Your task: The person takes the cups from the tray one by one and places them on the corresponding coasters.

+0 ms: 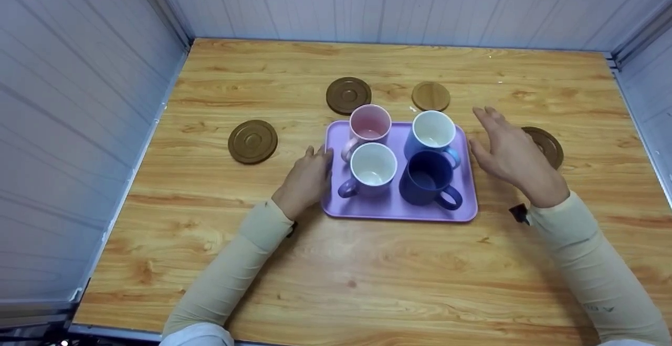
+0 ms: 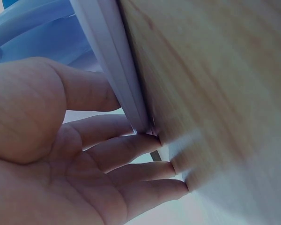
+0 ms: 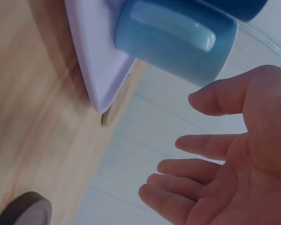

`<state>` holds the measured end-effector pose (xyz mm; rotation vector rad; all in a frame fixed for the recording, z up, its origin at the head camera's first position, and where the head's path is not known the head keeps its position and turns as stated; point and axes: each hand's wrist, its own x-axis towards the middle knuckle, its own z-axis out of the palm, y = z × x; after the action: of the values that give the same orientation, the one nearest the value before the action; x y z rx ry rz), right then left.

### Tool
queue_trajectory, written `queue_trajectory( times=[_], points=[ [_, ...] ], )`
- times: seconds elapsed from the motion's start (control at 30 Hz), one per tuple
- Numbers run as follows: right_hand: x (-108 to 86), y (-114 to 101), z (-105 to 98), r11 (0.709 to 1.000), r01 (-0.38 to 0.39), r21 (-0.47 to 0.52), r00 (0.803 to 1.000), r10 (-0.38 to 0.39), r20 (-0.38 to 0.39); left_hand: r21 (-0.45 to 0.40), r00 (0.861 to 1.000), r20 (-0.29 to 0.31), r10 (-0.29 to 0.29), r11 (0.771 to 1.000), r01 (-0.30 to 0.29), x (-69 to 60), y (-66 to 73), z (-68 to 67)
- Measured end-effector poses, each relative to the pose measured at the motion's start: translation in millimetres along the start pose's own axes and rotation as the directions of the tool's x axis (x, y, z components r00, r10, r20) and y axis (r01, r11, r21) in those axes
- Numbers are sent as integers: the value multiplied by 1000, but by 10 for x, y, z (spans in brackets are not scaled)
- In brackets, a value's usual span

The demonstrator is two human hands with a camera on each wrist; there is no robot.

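On the wooden table lies a purple tray (image 1: 388, 210) bearing several mugs. A pink mug (image 1: 370, 121) and a light-blue mug (image 1: 433, 130) with a white inside stand at the back. In front are a purple mug (image 1: 373, 167), white inside, and a dark-blue mug (image 1: 426, 178). My left hand (image 1: 307, 180) is at the tray's left edge. In the left wrist view, its thumb touches the rim and its extended fingers reach down to the tabletop. Off the tray's right side, my right hand (image 1: 506, 151) hovers with spread fingers, holding nothing.
Brown round coasters surround the tray: one at left (image 1: 252, 142), one behind (image 1: 348, 95), and another (image 1: 546, 148) partly covered by the right hand. A lighter wooden coaster (image 1: 430, 96) lies behind the tray. Panelled walls (image 1: 336, 4) enclose the table's back and sides.
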<state>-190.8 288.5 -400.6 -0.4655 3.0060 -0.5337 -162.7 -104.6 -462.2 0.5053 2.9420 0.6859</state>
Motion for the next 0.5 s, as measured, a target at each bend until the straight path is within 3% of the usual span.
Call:
queue_trajectory(
  times=[0.23,0.5],
  points=[
    [-160,-22,107,1000,-1,-8,999,1,-40,5,1000,14,-21,1000,21,5,1,-7],
    [-263,11,274,1000,14,-16,1000,-15,-22,9,1000,-1,-12,1000,12,-1,-1,1]
  ],
)
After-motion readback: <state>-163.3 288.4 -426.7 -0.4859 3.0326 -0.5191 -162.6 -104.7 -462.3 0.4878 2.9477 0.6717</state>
